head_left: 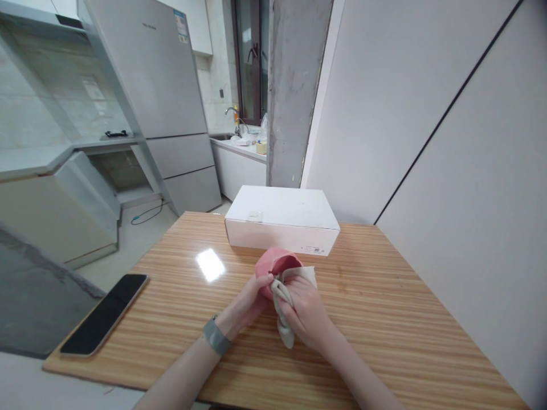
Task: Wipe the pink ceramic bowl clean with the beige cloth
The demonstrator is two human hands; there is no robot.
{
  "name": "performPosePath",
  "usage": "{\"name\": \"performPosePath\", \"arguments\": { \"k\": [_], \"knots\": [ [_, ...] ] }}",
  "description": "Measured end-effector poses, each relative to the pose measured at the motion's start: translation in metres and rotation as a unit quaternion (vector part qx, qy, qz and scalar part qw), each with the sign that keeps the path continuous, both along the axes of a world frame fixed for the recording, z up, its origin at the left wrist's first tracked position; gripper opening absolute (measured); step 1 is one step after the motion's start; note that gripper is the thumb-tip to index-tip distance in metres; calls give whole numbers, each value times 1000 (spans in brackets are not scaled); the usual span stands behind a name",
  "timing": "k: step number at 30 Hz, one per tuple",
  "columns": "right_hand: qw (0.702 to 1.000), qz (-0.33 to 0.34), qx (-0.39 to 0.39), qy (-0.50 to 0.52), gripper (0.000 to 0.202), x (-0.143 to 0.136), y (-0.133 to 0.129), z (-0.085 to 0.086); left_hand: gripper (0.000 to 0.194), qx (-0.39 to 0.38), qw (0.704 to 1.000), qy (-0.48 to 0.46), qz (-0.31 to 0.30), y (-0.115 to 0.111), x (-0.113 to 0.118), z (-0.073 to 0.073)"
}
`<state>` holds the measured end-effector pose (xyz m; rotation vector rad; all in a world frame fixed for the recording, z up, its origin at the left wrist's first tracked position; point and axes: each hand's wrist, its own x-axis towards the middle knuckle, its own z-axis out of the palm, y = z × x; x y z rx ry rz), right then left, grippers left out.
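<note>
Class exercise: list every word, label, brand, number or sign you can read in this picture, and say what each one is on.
Nothing here can be read with certainty.
Refrigerator: a small brand mark near the top of the door, too small to read.
Refrigerator: a coloured sticker at the top right corner, blurred.
White box: a small printed label with a code on the front side, too small to read.
Phone: screen dark, no text.
</note>
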<state>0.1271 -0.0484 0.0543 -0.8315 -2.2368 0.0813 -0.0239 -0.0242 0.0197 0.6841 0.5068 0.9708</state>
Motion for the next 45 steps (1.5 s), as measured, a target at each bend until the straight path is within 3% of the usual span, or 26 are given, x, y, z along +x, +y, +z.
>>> {"name": "performPosePath", "arguments": {
  "k": [5,11,17,21,26,32,45],
  "knots": [
    [999,8,24,-44,25,2,1,-4,37,0,1000,20,-12,4,-10,6],
    [997,36,56,-45,18,2,-5,-2,45,9,996,27,-89,6,-26,11],
    [999,42,25,14,20,6,-3,2,51,65,986,-50,-147,10,-21,8],
    [997,30,-28,71,25,9,-2,6,57,92,983,-65,-143,8,-13,8],
    [993,21,-58,99,31,4,-5,5,55,52,989,-51,-131,5,-5,0],
    [992,23,-71,103,33,3,-3,1,51,23,995,-46,-87,-1,0,5],
    [998,67,3,-3,26,6,-9,8,59,-45,993,-52,-91,4,-20,7]
  ]
}}
